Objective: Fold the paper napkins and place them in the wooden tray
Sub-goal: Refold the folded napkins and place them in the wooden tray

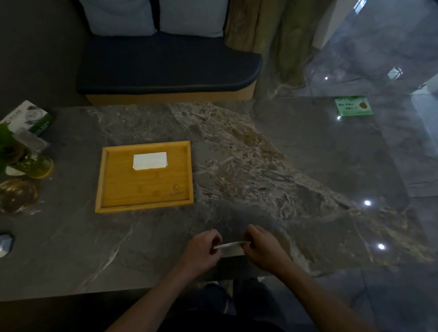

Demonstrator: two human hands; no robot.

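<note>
two hands, left hand (201,251) and right hand (261,245), pinch a thin white paper napkin (230,245) by its ends with curled fingers, near the marbled stone tabletop (239,163) edge; another folded rectangle (149,161) lies flat in the square wooden tray (101,189).

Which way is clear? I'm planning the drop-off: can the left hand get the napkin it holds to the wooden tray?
Probably yes: bare table lies between the left hand and the wooden tray; only one folded napkin occupies it.
</note>
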